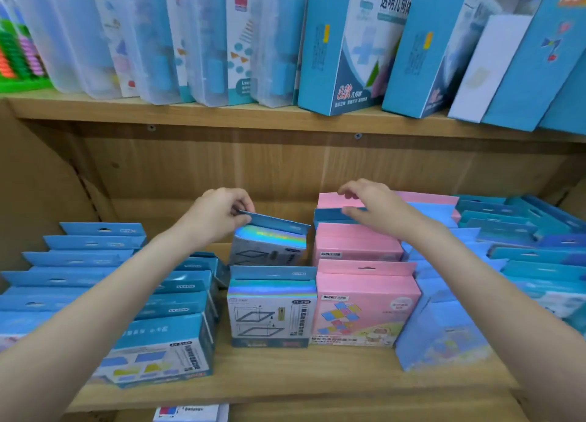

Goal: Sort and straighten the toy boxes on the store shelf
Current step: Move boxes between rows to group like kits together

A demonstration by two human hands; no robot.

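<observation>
- Your left hand (218, 213) pinches the blue hang tab of the rear holo box (269, 242), thumb and fingers curled round the tab's left end; the box tilts, its top leaning back and to the right.
- That box stands in the middle row of the lower shelf (285, 377), just behind the front holo box (272, 307), which stands upright facing you.
- Your right hand (371, 207) reaches over the pink row: its fingers curl over the top edge of the rear pink box (329, 199) while the thumb lies against a blue tab (326, 215) just in front of it. Whether it truly grips either one you cannot tell from here.
- Two more pink boxes stand in front, the nearest pink box (364, 307) touching the front holo box's right side.
- Left of the middle row, blue boxes (158, 342) stand in rows under your left forearm; right of the pink row, more blue boxes (444, 326) lean in loose rows.
- On the upper shelf (222, 114), clear cases (152, 41) and tall blue cartons (348, 47) lean sideways.
</observation>
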